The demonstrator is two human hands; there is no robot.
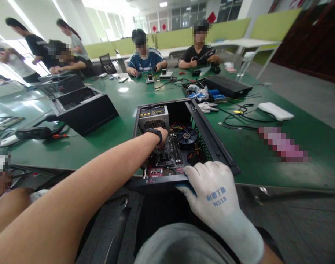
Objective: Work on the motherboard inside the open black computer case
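Note:
A black computer case [217, 146] lies open at the front edge of the green table. Inside it are a power supply [153, 116], a motherboard [169, 148] and a round black fan [187, 136]. My bare left hand [163, 136], with a black band at the wrist, reaches into the case beside the power supply, over the motherboard; its fingers are mostly hidden behind the hand. My right hand [211, 187], in a white glove, is closed on the near right rim of the case, its thumb on the outer side.
Another open case [87, 113] stands to the left, near a screwdriver [64, 136]. Behind on the right are a black tray [225, 86], gloves [207, 107], cables and a white box [276, 111]. Several people are around the table.

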